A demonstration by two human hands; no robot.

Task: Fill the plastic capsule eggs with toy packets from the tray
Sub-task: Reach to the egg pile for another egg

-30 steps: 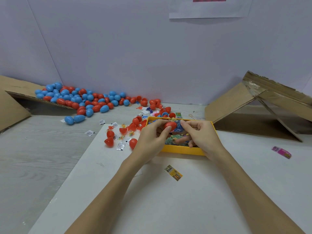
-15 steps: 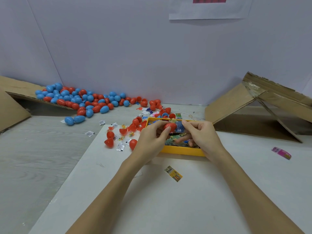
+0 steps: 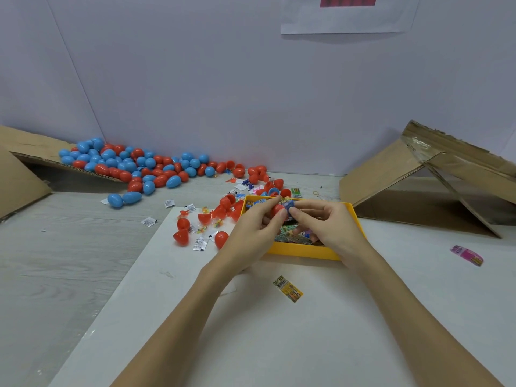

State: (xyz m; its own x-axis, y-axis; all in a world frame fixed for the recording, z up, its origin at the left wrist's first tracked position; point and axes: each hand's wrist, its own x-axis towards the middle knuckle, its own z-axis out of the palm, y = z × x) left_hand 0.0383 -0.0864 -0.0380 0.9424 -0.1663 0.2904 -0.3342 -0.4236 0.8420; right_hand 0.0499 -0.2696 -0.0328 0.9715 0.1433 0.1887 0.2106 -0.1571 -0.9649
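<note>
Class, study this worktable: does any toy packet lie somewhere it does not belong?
Yes. Two toy packets lie outside the yellow tray: a yellow packet on the white sheet in front of the tray, and a pink packet far to the right. Small white packets are also scattered among the loose red egg halves left of the tray.

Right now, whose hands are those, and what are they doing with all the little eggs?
The picture comes from a camera worn on a person's head, looking down at their own two hands. The left hand holds a red egg half. The right hand pinches a small blue toy packet right at the egg, over a yellow tray full of packets. Loose red halves lie on the white sheet, and a pile of red and blue eggs sits by the wall.
</note>
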